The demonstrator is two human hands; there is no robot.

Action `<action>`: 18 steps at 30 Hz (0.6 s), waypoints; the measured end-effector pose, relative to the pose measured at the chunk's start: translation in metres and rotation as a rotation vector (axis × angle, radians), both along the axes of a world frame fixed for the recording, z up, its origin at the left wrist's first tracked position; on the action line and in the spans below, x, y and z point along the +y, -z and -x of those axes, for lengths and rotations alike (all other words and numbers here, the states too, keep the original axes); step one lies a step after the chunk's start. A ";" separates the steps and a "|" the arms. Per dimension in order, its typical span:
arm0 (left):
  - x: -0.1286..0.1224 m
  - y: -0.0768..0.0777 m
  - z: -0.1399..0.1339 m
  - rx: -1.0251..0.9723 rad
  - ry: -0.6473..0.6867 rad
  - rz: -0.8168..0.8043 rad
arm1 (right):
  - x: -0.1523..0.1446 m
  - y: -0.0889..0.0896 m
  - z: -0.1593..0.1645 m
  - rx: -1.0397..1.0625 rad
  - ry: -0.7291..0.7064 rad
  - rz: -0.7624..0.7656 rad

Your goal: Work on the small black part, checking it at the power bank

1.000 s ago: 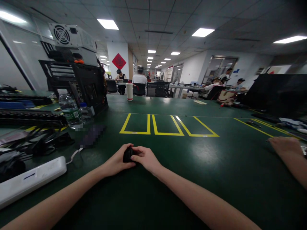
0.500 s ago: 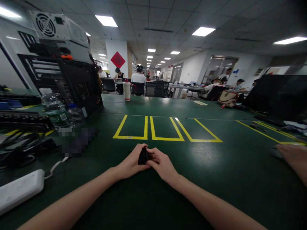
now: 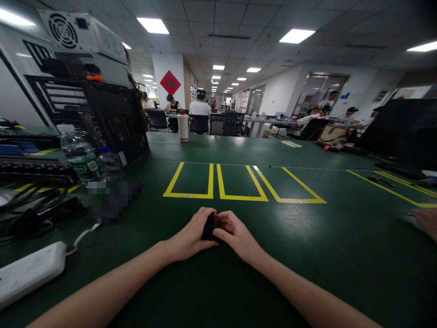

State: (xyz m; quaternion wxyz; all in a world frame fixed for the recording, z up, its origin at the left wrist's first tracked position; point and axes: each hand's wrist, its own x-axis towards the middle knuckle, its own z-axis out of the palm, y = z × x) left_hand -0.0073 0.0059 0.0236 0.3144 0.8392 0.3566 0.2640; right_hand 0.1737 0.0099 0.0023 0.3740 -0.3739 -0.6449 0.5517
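Observation:
Between my two hands is a small black object (image 3: 208, 228), mostly covered by fingers, so its kind does not show. My left hand (image 3: 193, 234) grips it from the left, thumb low and fingers over its top. From the right, my right hand (image 3: 235, 234) closes on it, with the thumb against its side and the fingers curled behind. Both hands are close to the dark green tabletop (image 3: 211, 291), just in front of yellow tape outlines (image 3: 242, 198).
At the left are an open computer case (image 3: 116, 123) with a power supply (image 3: 82, 36) on top, water bottles (image 3: 80, 157), cables and a white power strip (image 3: 32, 273). A white cup (image 3: 183, 126) stands farther back. Another person's hand (image 3: 426, 223) is at the right edge.
My hands have shifted slightly right with the black object, which appears turned a little. The camera view has tilted slightly. The other person's hand at the right has moved farther out of view.

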 end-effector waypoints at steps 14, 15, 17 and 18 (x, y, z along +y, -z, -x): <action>0.008 0.008 0.003 0.001 -0.011 0.011 | -0.005 -0.010 -0.001 -0.094 -0.026 -0.092; 0.008 0.007 0.003 0.006 -0.008 0.020 | -0.004 -0.009 0.000 -0.102 -0.010 -0.095; 0.007 0.005 0.003 0.014 -0.008 0.034 | -0.002 -0.008 0.001 -0.091 0.004 -0.072; 0.008 0.006 0.002 0.014 -0.017 0.040 | -0.001 -0.007 0.001 -0.076 0.003 -0.051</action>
